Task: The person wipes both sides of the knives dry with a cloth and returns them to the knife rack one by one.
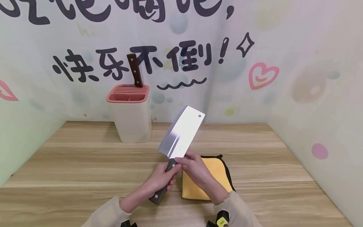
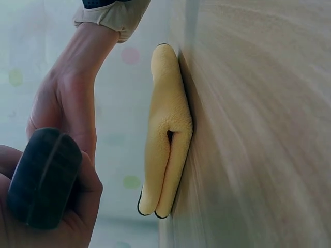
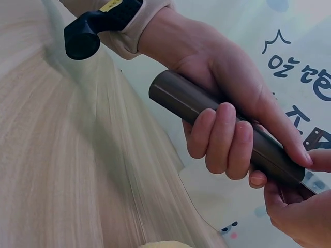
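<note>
A cleaver point(image 1: 184, 132) with a wide shiny blade is held up, blade tilted up and to the right. My left hand point(image 1: 159, 179) grips its dark riveted handle point(image 1: 161, 193), whose butt end sticks out below the palm. My right hand point(image 1: 198, 170) pinches the cleaver where blade and handle meet, thumb in front. In the right wrist view the left hand's fingers point(image 3: 222, 142) curl round the handle point(image 3: 178, 98), with the right hand point(image 3: 305, 214) at the blade end. The left wrist view shows the handle's butt point(image 2: 44, 178).
A folded yellow cloth point(image 1: 211, 179) with black edging lies on the wooden table point(image 1: 85, 164), below and behind the right hand. Toward the back left stands a white knife block point(image 1: 131, 123) with a red slotted top, a brown-handled knife point(image 1: 135, 70) in it. Printed fabric hangs behind.
</note>
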Motion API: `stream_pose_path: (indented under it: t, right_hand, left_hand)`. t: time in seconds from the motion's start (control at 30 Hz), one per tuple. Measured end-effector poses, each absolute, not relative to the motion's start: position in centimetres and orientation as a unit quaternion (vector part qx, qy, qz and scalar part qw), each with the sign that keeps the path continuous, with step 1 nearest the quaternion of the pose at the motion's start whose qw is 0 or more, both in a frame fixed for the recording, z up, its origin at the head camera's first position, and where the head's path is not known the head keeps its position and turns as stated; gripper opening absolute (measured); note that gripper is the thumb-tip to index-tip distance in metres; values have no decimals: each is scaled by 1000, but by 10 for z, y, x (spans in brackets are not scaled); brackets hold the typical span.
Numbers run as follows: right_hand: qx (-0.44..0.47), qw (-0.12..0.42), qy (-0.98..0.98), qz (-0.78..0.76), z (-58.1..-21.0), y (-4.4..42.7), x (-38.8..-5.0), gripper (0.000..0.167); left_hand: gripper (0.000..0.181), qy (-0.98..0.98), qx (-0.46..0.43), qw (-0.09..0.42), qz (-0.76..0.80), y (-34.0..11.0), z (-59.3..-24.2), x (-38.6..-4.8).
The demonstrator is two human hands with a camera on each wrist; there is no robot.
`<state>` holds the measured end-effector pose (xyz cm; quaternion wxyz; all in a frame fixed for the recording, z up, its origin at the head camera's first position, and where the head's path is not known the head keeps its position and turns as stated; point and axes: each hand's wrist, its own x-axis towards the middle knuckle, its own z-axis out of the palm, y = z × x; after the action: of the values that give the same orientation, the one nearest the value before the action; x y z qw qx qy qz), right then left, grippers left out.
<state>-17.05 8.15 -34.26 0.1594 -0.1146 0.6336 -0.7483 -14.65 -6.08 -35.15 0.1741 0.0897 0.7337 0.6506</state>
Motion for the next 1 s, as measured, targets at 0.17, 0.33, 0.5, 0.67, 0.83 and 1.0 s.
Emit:
stream_pose_path:
  t: [0.17, 0.33, 0.5, 0.67, 0.83, 1.0]
  right_hand:
    - [-108, 165, 623, -757, -341, 86, -170, 40]
    - [-105, 162, 620, -761, -342, 89, -170, 39]
    - [-113, 166, 619, -760, -343, 91, -169, 40]
    - [-115, 168, 622, -756, -343, 92, -171, 40]
    - [-120, 172, 626, -751, -343, 91, -171, 39]
    - [-125, 175, 621, -754, -344, 91, -173, 37]
  left_hand:
    - [38, 737, 120, 183, 640, -61, -350, -148]
    - [39, 734, 140, 191, 636, -60, -350, -150]
    - [38, 731, 133, 200, 639, -60, -347, -149]
    - [37, 724, 130, 207, 645, -60, -346, -149]
    - [38, 720, 127, 219, 646, -62, -346, -150]
    - [38, 716, 122, 228, 648, -63, -346, -151]
